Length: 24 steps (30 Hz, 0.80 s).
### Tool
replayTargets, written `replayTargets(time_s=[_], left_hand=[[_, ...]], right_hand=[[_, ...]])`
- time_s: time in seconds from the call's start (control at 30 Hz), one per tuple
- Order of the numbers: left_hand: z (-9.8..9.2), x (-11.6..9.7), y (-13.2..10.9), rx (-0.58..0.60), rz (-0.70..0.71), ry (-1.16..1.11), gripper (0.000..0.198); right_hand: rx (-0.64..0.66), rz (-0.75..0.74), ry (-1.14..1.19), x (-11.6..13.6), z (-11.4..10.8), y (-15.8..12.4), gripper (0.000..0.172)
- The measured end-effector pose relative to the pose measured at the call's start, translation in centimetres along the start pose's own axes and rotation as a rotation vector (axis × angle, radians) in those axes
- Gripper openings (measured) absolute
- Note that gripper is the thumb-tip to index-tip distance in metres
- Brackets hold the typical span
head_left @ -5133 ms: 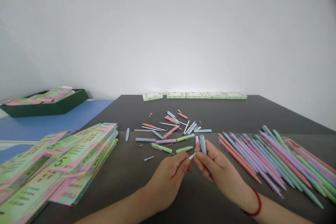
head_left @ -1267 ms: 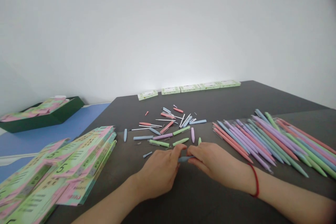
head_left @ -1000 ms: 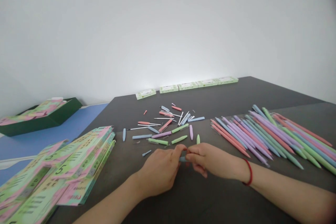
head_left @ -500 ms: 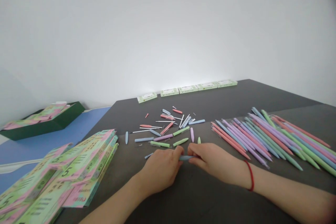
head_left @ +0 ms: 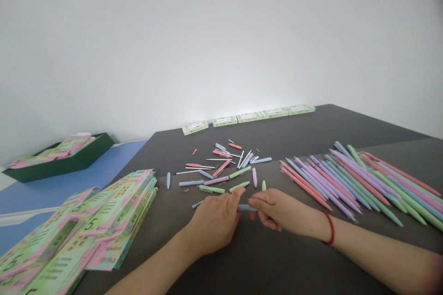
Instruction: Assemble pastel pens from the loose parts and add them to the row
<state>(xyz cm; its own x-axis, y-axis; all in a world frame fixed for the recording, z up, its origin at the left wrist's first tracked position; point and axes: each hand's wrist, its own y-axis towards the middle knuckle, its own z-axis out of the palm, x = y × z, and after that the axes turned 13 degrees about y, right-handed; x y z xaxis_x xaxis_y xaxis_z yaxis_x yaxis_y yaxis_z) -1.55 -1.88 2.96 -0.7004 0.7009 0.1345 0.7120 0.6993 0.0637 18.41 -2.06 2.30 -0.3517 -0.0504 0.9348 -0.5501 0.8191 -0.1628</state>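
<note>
My left hand (head_left: 216,221) and my right hand (head_left: 282,212) meet over the dark table (head_left: 277,258), each pinched on one end of a light blue pen (head_left: 248,208) held level between them. Only a short stretch of the pen shows between my fingers. Just beyond my hands lie scattered pen parts (head_left: 221,170): barrels, caps and thin white refills in blue, green, pink and purple. My right wrist wears a red string bracelet (head_left: 329,235).
A row of several assembled pastel pens (head_left: 353,182) lies to the right. Green-and-pink flat packs (head_left: 79,226) are stacked at the left. Small green boxes (head_left: 249,117) line the far table edge. A dark green tray (head_left: 58,159) sits on a blue surface at far left.
Five seconds ago my hands held a blue barrel and a white refill apart and raised; now both grip one blue pen low over the table. In the last second they barely moved.
</note>
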Motion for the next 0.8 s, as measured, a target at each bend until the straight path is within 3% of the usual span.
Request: replayTargets(time_s=[0.1, 0.17, 0.3, 0.37, 0.5, 0.6, 0.7, 0.8], left_hand=[[0.0, -0.1, 0.0, -0.001, -0.030, -0.007, 0.040], [0.0, -0.1, -0.1, 0.003, -0.038, 0.004, 0.042], [-0.1, -0.1, -0.2, -0.001, -0.017, 0.013, 0.045], [0.0, 0.0, -0.2, -0.008, 0.005, 0.026, 0.048], [0.2, -0.4, 0.0, -0.035, 0.039, 0.040, 0.053], [-0.1, -0.6, 0.0, -0.085, 0.024, 0.022, 0.053], [-0.9, 0.5, 0.1, -0.181, -0.090, -0.056, 0.044], [-1.2, 3.0, 0.2, -0.235, -0.365, -0.411, 0.028]], right_hand=[[-0.191, -0.134, -0.201, 0.2, 0.2, -0.1, 0.011], [-0.190, -0.124, -0.186, 0.2, 0.3, -0.1, 0.010], [0.025, 0.030, 0.087, -0.4, 0.3, 0.1, 0.044], [0.023, -0.001, 0.068, -0.7, 0.2, 0.2, 0.048], [-0.166, -0.182, -0.172, -0.7, 0.3, 0.2, 0.014], [-0.132, -0.154, -0.079, -0.8, 0.4, 0.4, 0.016], [-0.145, -0.095, 0.047, -0.9, 0.1, 0.8, 0.022], [-0.268, -0.144, 0.004, -0.6, -0.6, 0.9, 0.021]])
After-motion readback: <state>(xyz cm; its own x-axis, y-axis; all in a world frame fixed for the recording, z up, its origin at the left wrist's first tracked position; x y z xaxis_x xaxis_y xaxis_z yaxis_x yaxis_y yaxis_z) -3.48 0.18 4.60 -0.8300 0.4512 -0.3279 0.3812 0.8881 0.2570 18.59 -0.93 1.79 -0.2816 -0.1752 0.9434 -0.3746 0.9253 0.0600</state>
